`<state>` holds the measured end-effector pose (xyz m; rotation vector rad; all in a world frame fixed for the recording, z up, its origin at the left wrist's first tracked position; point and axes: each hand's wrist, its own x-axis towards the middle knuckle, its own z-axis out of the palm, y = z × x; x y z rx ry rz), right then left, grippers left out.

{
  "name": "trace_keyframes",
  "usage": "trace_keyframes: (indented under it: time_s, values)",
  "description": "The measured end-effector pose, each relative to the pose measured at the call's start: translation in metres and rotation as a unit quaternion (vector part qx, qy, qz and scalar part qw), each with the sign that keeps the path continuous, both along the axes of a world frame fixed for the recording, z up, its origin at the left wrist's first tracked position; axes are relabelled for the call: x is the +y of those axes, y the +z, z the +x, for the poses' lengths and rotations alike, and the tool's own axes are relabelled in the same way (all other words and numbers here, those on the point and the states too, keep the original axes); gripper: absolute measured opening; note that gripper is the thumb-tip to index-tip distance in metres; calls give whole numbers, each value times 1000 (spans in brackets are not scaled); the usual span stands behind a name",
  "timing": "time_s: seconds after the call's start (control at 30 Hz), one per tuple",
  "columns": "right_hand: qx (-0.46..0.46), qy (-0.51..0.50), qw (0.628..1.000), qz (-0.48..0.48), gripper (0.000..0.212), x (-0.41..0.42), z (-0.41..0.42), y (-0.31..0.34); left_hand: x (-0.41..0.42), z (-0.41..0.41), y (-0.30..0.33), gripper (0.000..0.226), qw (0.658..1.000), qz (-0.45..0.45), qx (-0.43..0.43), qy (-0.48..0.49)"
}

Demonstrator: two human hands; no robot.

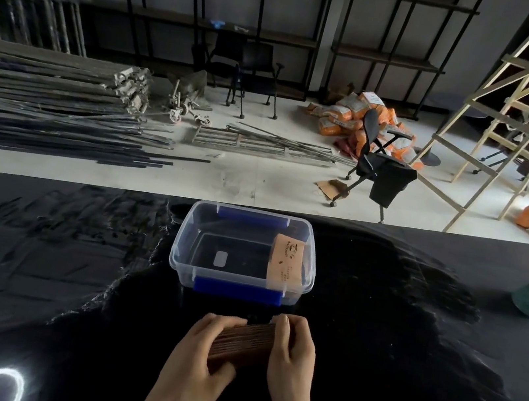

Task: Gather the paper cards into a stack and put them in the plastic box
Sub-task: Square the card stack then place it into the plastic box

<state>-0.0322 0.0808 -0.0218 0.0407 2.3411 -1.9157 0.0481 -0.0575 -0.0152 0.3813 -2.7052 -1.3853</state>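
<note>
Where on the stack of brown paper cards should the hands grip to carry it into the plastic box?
Probably at the two short ends, one hand from each side, as now: the left hand and right hand squeeze the card stack from its ends. It is a loose row of edge-on cards, so end pressure keeps it together. The plastic box lies open just beyond.

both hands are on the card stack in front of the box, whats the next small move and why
Probably lift the stack and carry it forward over the near rim of the plastic box. The left hand and right hand already clamp it from both ends, the box is open with no lid on it, and one card already leans inside on its right, leaving the floor free.
</note>
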Motion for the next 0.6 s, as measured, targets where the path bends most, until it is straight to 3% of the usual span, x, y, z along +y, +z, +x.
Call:
trace_keyframes:
  time_s: [0.1, 0.2, 0.37, 0.5, 0.6]
  values:
    - [6, -5, 1000, -4, 22, -1, 4, -6, 22, 1, -3, 65, 971, 207, 41, 116]
    - [-14, -14, 1000, -23, 24, 0, 5, -7, 44, -13, 1, 31, 910, 319, 98, 248]
    - [-20, -31, 998, -49, 35, -1, 1, 0, 48, -35, 7, 25, 903, 237, 157, 322]
    - [40, -33, 999, 0, 18, -2, -1, -8, 43, -34, -6, 30, 929, 173, 130, 300]
    - [45, -24, 999, 8, 24, -2, 0, -11, 44, -36, -11, 30, 923, 178, 120, 320]
